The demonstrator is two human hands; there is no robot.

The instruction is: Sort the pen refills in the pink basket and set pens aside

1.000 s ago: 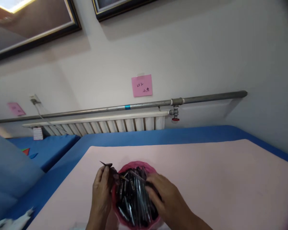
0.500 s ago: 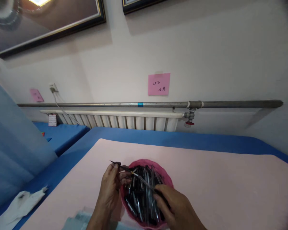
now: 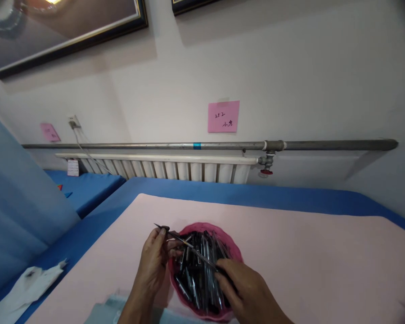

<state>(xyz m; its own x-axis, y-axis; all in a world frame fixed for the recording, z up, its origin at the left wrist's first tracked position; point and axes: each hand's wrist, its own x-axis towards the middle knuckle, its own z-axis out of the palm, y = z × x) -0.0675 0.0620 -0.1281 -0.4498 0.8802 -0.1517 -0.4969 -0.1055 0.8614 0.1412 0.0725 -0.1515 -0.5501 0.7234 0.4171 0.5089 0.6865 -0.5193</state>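
Note:
A long, thin pen (image 3: 202,257) with a clear shaft and a dark pointed end slants above the basket, held between my two hands. My left hand (image 3: 152,261) pinches its dark end, and the narrow point sticks out past the fingertips at upper left. My right hand (image 3: 248,288) is closed round the other end, which the fingers hide. Beneath the pen stands a pink basket (image 3: 236,246) with a wavy rim, filled with clear pen barrels and black pen parts (image 3: 196,281).
Pink sheeting (image 3: 310,256) covers the blue table (image 3: 273,196). A crumpled white tissue (image 3: 27,292) with a dark smudge lies at left. Pale blue cloth (image 3: 104,310) is at the front edge. A white radiator (image 3: 175,170) and a metal pipe (image 3: 148,146) run along the wall.
Both hands keep their hold on the pen with hardly any movement. The view has shifted very slightly.

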